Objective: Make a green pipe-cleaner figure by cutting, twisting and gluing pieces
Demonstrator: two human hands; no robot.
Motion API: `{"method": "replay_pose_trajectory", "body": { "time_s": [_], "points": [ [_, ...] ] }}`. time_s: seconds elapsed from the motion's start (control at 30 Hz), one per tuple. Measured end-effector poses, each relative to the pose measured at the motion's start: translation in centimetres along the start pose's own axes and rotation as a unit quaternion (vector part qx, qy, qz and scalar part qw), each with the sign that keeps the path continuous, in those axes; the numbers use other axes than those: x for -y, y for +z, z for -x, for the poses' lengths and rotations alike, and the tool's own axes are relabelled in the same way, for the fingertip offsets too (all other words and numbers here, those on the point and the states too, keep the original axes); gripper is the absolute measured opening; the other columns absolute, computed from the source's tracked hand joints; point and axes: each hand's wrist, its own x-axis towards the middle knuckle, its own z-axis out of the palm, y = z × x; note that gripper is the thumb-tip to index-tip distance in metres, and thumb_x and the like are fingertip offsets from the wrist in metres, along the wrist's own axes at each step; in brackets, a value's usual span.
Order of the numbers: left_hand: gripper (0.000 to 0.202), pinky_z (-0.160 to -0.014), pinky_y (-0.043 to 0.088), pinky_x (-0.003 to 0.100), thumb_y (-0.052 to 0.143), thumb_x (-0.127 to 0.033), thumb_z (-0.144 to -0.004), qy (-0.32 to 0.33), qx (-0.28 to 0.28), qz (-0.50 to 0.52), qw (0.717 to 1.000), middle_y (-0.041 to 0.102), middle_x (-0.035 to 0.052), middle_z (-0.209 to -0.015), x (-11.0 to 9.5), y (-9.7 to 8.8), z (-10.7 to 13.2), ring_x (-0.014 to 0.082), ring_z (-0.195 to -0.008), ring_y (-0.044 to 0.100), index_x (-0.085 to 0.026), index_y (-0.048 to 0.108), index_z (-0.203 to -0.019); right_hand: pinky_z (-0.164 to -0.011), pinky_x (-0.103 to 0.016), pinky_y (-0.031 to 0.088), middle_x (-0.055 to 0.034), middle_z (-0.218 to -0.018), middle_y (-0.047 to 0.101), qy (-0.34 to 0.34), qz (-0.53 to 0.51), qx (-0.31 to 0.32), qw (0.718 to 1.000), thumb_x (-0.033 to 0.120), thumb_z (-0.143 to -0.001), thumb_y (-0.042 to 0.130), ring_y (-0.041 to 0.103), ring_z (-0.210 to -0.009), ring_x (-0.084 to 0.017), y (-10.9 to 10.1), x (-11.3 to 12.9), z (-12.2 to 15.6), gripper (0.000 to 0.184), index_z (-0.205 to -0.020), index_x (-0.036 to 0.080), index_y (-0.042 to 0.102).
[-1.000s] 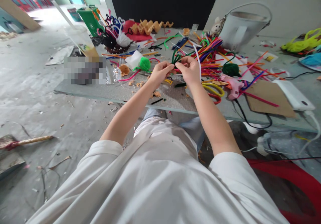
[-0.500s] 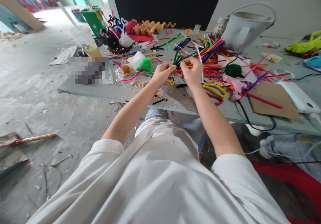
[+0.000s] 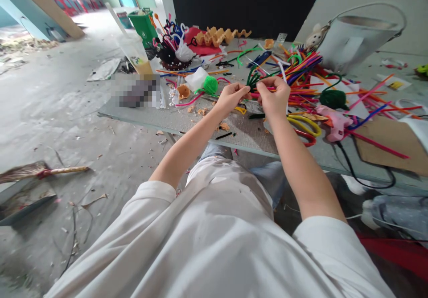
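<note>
My left hand (image 3: 230,98) and my right hand (image 3: 273,96) meet above the table, their fingertips pinching a bundle of pipe cleaners (image 3: 254,86). Dark green loops stick out of the bundle, and a red stem runs between my hands. A white pipe cleaner (image 3: 284,76) rises past my right hand. A bright green yarn ball (image 3: 210,85) lies left of my left hand. Right of my right hand are yellow scissors (image 3: 306,126) and a dark green yarn ball (image 3: 333,99).
A heap of multicoloured pipe cleaners (image 3: 301,68) covers the table's far right. A pink glue gun (image 3: 335,122), cardboard (image 3: 388,140), a metal bucket (image 3: 357,37) and a green bin (image 3: 142,28) stand around it. The table's front edge (image 3: 187,125) lies before my lap, above a littered concrete floor.
The whole view has swung, so the table and its contents sit further right in the picture. My hands keep their pinch on the pipe cleaners, with little visible change between them.
</note>
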Motion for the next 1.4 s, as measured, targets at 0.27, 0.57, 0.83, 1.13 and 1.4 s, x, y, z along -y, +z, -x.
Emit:
{"method": "replay_pose_trajectory", "body": {
  "time_s": [0.27,0.57,0.83,1.13,1.4],
  "points": [
    [0.029,-0.057,0.036,0.017,0.057,-0.019,-0.098,-0.008,-0.005,0.000,1.000,0.058,-0.0007,-0.064,-0.2,0.0,0.1,0.0026,-0.054,0.041,-0.014,0.055,-0.070,-0.040,-0.033,0.046,-0.0037,-0.071,0.065,-0.005,0.010,-0.003,1.000,0.076,-0.073,0.068,0.051,-0.039,-0.012,-0.1,0.1,-0.2,0.054,-0.077,0.022,0.061],
    [0.028,-0.055,0.035,0.017,0.058,-0.018,-0.097,0.012,0.007,-0.017,1.000,0.061,0.0002,-0.063,0.8,-0.1,-0.5,0.0041,-0.054,0.041,-0.015,0.055,-0.069,-0.072,-0.044,0.059,-0.0058,-0.073,0.067,-0.066,0.120,-0.042,0.990,0.051,-0.087,0.067,0.066,-0.068,-0.022,-0.4,0.0,0.0,0.031,-0.077,0.022,0.062],
    [0.031,-0.054,0.034,0.015,0.056,-0.016,-0.099,0.002,-0.029,-0.008,1.000,0.059,-0.0004,-0.063,0.2,0.0,-0.7,0.0024,-0.053,0.041,-0.014,0.053,-0.068,-0.060,-0.038,0.057,-0.0047,-0.083,0.064,-0.061,0.048,-0.027,0.997,0.082,-0.084,0.051,0.064,-0.065,-0.018,-0.5,-0.5,-0.7,0.059,-0.088,0.024,0.060],
    [0.028,-0.049,0.029,0.015,0.056,-0.020,-0.100,0.010,-0.032,0.027,0.999,0.063,-0.0011,-0.067,0.1,0.1,-0.6,0.0016,-0.050,0.042,-0.016,0.049,-0.074,-0.044,-0.030,0.051,0.0009,-0.070,0.060,0.027,-0.069,0.105,0.992,0.092,-0.060,0.065,0.056,-0.050,-0.012,0.6,-0.7,-0.5,0.071,-0.083,0.024,0.060],
    [0.029,-0.064,0.045,0.019,0.058,-0.008,-0.095,0.047,0.008,0.002,0.999,0.064,-0.0013,-0.063,0.7,0.0,-0.7,0.0057,-0.059,0.057,-0.017,0.048,-0.069,-0.044,-0.028,0.051,0.0032,-0.066,0.056,0.020,-0.098,0.099,0.990,0.072,-0.070,0.075,0.053,-0.049,-0.010,0.4,-0.5,-0.5,0.052,-0.079,0.023,0.057]
  ]
}}
